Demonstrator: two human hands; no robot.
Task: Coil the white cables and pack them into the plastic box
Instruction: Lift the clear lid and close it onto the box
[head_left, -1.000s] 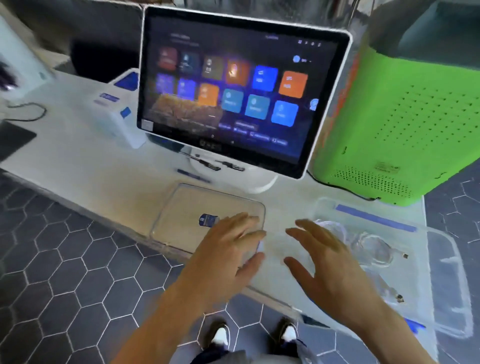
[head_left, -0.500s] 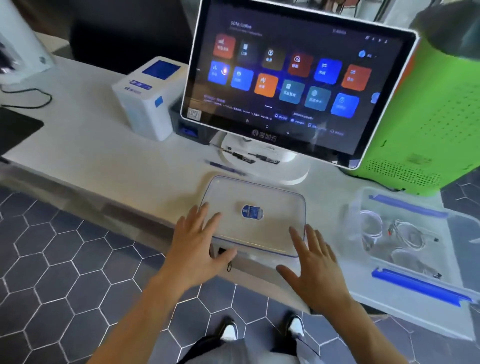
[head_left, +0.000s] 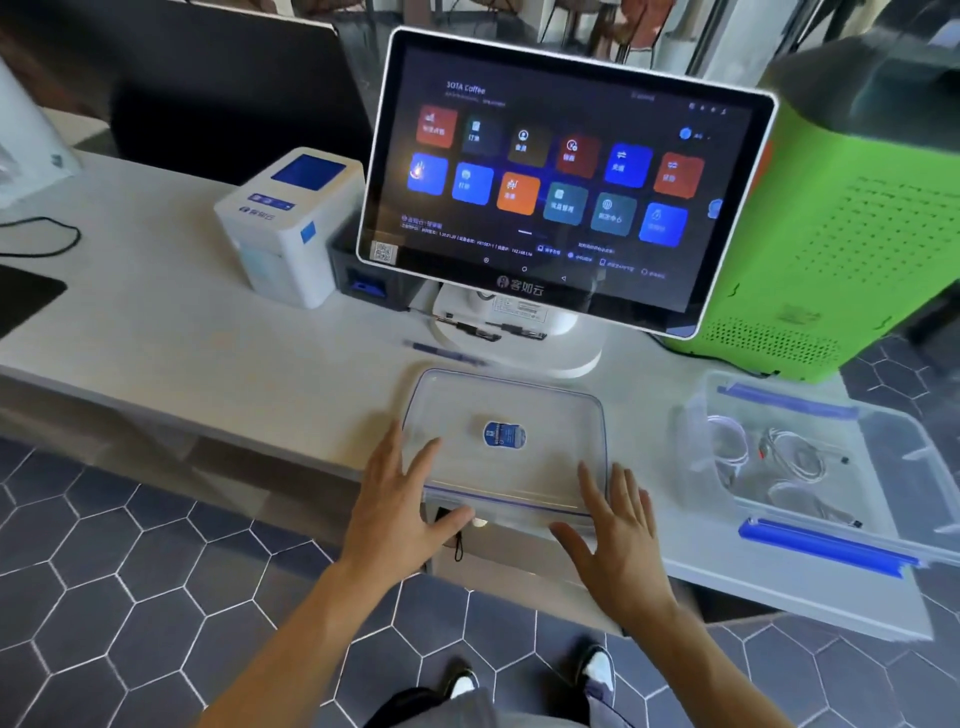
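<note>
A clear plastic lid (head_left: 550, 467) with a blue oval sticker lies flat near the counter's front edge. My left hand (head_left: 400, 499) rests at its near left corner with fingers spread, the thumb under the front rim. At the near right corner is my right hand (head_left: 618, 530), also spread, touching the rim. The clear plastic box (head_left: 883, 457) with blue side clips sits to the right. Several coiled white cables (head_left: 779, 457) lie inside it.
A touchscreen terminal (head_left: 561, 182) on a white stand rises just behind the lid, with a blue pen (head_left: 447, 354) at its foot. A white receipt printer (head_left: 291, 223) stands to the left and a green machine (head_left: 841, 223) to the right. Hexagon floor tiles lie below the white counter (head_left: 208, 353).
My view swung left and centred on the lid. Both hands moved from hovering between lid and box to the lid's near corners.
</note>
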